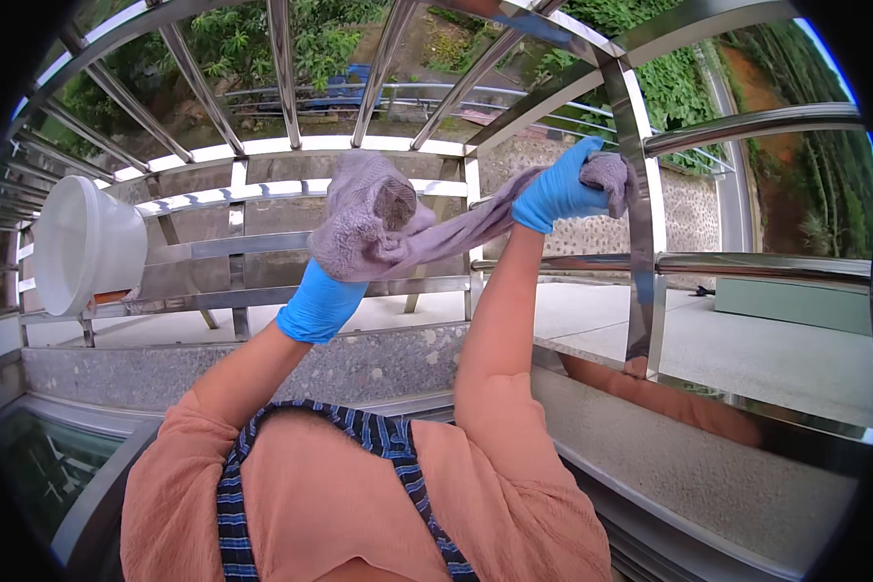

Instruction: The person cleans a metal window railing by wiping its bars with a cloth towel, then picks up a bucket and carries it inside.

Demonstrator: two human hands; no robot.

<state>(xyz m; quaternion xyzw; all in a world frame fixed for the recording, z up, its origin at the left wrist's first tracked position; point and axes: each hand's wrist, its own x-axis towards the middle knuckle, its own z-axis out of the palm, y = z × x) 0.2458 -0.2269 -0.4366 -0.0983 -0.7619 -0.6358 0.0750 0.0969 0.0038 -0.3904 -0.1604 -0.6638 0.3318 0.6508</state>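
A purple-grey terry cloth [451,236] stretches, partly twisted, between my two hands. My left hand [327,302], in a blue disposable glove, is mostly covered by the bunched end of the cloth, and its fingers are hidden. My right hand [564,190], gloved the same way, grips the other end against a square stainless steel post [636,218] of the window cage. A bunch of cloth sticks out beyond its fingers, beside the post.
A white plastic bucket [113,244] stands tilted at the left on the cage bars [211,247]. Round steel rails [756,265] run off to the right. Before me lies a speckled stone sill [378,367]; a sliding window frame [102,502] is at lower left. Ground and plants show far below.
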